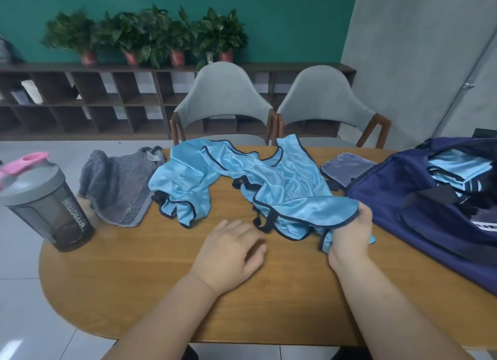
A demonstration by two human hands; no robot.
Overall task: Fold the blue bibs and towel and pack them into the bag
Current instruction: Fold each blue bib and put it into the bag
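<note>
Right hand point(349, 233) grips the near corner of a crumpled bib point(290, 195), just beside the bag point(390, 198); left hand point(231, 254) rests open on the table point(134, 279), close to its hem. The bib runs away to the far left, so spreading it probably falls to the left hand

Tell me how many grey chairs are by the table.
2. One grey padded chair stands behind the brown wooden table, centre; the second grey chair stands just right of it. None seems hidden.
</note>
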